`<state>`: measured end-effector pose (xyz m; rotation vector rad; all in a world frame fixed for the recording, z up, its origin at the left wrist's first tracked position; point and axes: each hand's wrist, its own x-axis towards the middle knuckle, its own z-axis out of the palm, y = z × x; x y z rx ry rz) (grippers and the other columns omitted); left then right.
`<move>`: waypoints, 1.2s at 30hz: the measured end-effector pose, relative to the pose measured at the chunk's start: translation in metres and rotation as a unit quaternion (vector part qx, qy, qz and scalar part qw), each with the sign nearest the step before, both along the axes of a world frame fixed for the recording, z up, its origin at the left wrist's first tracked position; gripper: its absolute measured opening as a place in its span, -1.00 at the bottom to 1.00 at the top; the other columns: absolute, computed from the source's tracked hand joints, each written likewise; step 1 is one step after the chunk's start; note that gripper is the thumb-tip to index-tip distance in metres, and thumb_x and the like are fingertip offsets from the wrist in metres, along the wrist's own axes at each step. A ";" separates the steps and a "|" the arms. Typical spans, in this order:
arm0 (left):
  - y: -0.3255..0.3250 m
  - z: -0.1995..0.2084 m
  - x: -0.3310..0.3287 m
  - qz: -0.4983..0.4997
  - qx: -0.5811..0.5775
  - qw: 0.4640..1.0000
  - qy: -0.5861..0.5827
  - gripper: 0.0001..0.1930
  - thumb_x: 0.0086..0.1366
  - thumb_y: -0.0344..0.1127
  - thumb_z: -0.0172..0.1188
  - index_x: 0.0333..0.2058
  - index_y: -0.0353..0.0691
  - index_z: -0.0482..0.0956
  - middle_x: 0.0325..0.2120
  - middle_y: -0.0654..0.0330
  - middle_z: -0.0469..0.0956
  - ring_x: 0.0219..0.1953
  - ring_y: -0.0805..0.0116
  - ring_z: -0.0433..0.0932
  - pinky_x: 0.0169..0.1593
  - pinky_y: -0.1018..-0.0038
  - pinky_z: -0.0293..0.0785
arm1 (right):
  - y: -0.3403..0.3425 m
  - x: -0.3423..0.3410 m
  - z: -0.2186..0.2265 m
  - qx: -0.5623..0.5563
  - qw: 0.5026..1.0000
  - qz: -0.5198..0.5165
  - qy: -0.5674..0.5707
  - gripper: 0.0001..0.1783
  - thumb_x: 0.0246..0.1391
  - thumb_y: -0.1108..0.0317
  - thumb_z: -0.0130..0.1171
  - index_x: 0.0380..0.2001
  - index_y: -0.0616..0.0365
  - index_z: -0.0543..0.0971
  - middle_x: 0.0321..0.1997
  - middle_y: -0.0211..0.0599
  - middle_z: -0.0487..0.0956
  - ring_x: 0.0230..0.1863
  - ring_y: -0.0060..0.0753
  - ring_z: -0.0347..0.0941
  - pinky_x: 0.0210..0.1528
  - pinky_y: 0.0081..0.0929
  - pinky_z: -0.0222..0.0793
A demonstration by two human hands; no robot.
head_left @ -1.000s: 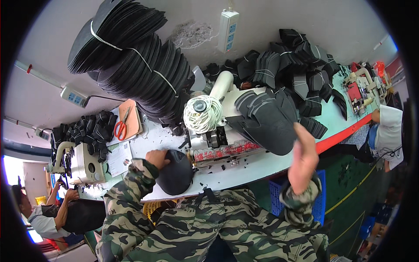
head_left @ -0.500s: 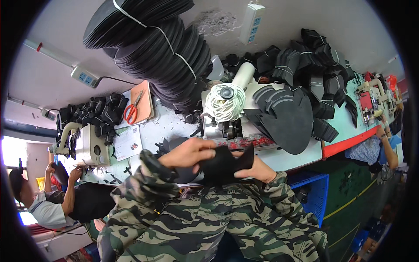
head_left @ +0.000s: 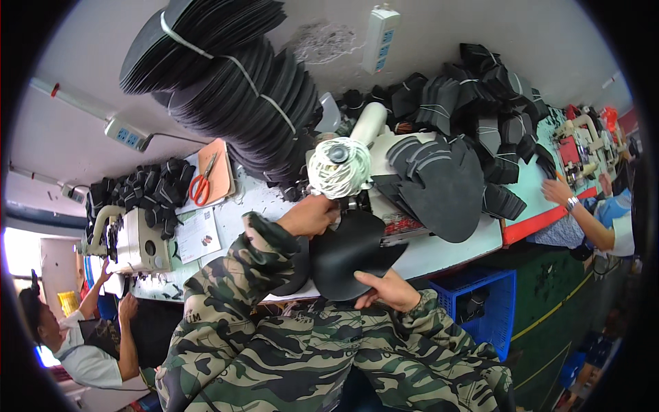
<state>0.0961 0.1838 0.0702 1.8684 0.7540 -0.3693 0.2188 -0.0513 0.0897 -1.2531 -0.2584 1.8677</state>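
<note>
A black, smooth, curved piece of sheet material (head_left: 343,257) lies spread before me at the front of a sewing machine (head_left: 369,127). My right hand (head_left: 391,292) pinches its lower right edge, thumb on top and fingers underneath. At its upper left edge my left hand (head_left: 312,216) is closed on it, right beneath the machine's head; those fingertips are partly hidden. White cord (head_left: 340,167) is wound in a bundle around the machine's head. More black pieces (head_left: 449,196) lie fanned over the machine's bed on the right.
A tall tied stack of black pieces (head_left: 240,103) leans at the back left. Red-handled scissors (head_left: 201,185) rest on an orange-brown board. Tied black bundles (head_left: 504,137) fill the back right. A blue crate (head_left: 480,316) stands below the table. Co-workers sit at both sides.
The black piece has gone from bunched between both hands to spread out. My left hand has moved up and away to the machine; the right has shifted slightly down. The right co-worker's hand has reached forward.
</note>
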 end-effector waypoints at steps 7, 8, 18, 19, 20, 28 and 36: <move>0.020 -0.042 -0.103 -0.065 0.398 0.897 0.182 -0.70 0.22 -0.09 0.11 -0.18 -0.13 0.51 -0.43 -0.10 0.58 -0.40 -0.09 0.57 -0.29 0.12 0.48 | -0.020 0.082 0.104 0.268 0.730 -0.352 -0.521 -0.73 0.13 0.47 0.01 -0.10 0.30 0.49 -0.14 -0.16 0.56 -0.10 -0.30 0.50 0.00 -0.40 0.33; 0.016 -0.051 -0.118 -0.080 0.384 0.900 0.190 -0.71 0.21 -0.09 0.12 -0.20 -0.15 0.50 -0.42 -0.09 0.58 -0.39 -0.08 0.56 -0.30 0.12 0.47 | -0.011 0.095 0.102 0.223 0.694 -0.271 -0.628 -0.69 0.08 0.50 0.02 -0.08 0.29 0.49 -0.08 -0.10 0.54 -0.02 -0.20 0.45 0.06 -0.35 0.29; 0.007 -0.057 -0.134 0.015 0.412 0.895 0.167 -0.65 0.16 -0.14 0.17 -0.13 -0.17 0.41 -0.42 -0.02 0.57 -0.38 -0.04 0.59 -0.33 0.11 0.49 | -0.001 0.036 0.022 0.321 0.815 0.050 -0.480 -0.56 -0.08 0.43 0.27 -0.06 0.28 0.51 -0.11 -0.11 0.58 -0.05 -0.19 0.52 0.02 -0.35 0.38; 0.007 -0.056 -0.133 0.030 0.421 0.897 0.135 -0.63 0.15 -0.13 0.19 -0.12 -0.17 0.41 -0.40 -0.02 0.57 -0.37 -0.03 0.59 -0.33 0.12 0.50 | -0.001 0.033 0.020 0.305 0.830 0.044 -0.464 -0.57 -0.06 0.42 0.27 -0.06 0.29 0.50 -0.14 -0.09 0.59 -0.11 -0.21 0.54 -0.03 -0.38 0.41; 0.007 -0.057 -0.133 0.019 0.413 0.896 0.164 -0.60 0.14 -0.12 0.21 -0.11 -0.17 0.41 -0.37 -0.02 0.57 -0.35 -0.03 0.59 -0.32 0.12 0.50 | 0.000 0.029 0.018 0.291 0.847 0.034 -0.444 -0.58 -0.04 0.42 0.27 -0.07 0.31 0.50 -0.18 -0.08 0.61 -0.16 -0.23 0.57 -0.08 -0.41 0.44; 0.004 -0.065 -0.134 0.037 0.402 0.901 0.156 -0.69 0.11 -0.22 0.23 -0.24 -0.21 0.38 -0.35 0.02 0.54 -0.36 -0.06 0.55 -0.30 0.12 0.48 | -0.001 0.031 -0.001 0.218 0.900 -0.016 -0.377 -0.60 -0.02 0.49 0.22 -0.05 0.33 0.50 -0.23 -0.10 0.64 -0.20 -0.39 0.58 -0.09 -0.49 0.46; -0.029 0.055 -0.072 -0.208 -0.133 0.962 -0.114 -0.67 0.22 -0.32 0.21 -0.06 -0.30 0.53 -0.26 0.02 0.62 -0.23 0.29 0.59 -0.09 0.40 0.47 | -0.003 0.030 -0.021 0.253 0.931 0.118 -0.234 -0.20 -0.11 0.45 0.36 0.23 0.22 0.27 0.17 -0.13 0.41 0.18 -0.41 0.31 0.24 -0.34 0.17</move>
